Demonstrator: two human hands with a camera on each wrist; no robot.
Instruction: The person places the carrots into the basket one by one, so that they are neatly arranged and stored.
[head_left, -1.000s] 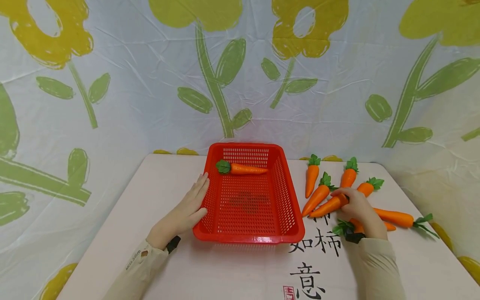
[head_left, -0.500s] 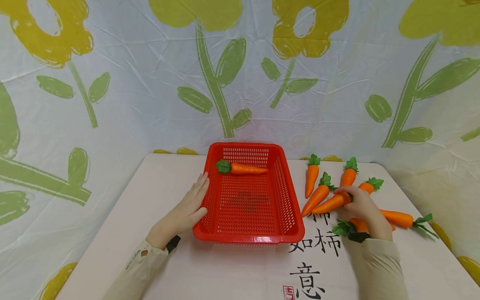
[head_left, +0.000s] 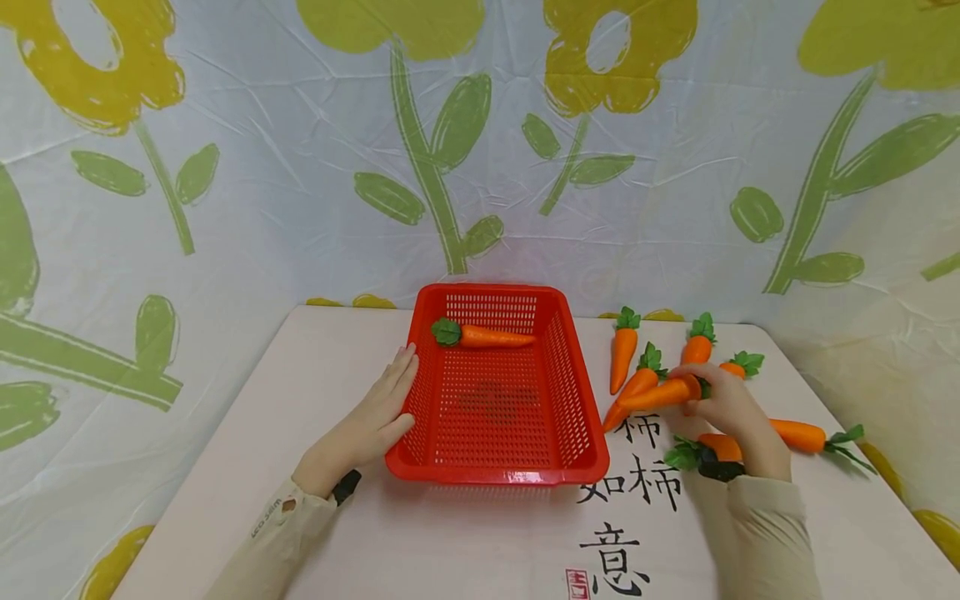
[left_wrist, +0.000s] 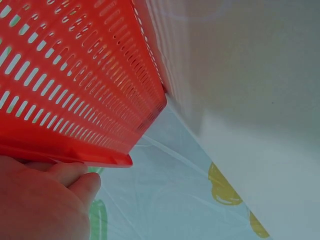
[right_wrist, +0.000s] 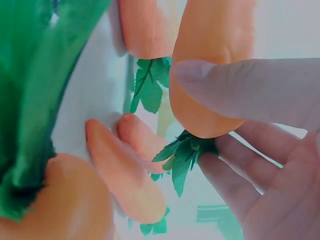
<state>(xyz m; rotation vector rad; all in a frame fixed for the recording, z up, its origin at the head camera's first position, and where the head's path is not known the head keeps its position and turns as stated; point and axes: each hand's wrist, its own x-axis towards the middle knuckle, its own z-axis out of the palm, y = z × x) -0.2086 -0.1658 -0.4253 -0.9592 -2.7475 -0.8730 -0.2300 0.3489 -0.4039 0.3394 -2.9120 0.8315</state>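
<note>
A: What is the right hand [head_left: 723,408] doing?

B: It holds one carrot [head_left: 657,394] by the fat end. Its grip is clamped on that carrot, with the thumb [right_wrist: 250,85] pressed on the orange part and the green leaves [right_wrist: 187,157] poking out between the fingers. The pointy end faces the red basket [head_left: 577,442].

A: Where is that carrot?

B: It is up off the counter [head_left: 465,542], just to the right of the basket and above the other loose carrots [head_left: 624,354].

A: And the left hand [head_left: 367,425]?

B: It rests flat against the left side of the basket. Its grip is apart, with the fingers straight along the red wall [left_wrist: 75,85].

A: Is anything in the basket?

B: Yes, one carrot in the basket [head_left: 487,337], lying near the far wall.
</note>
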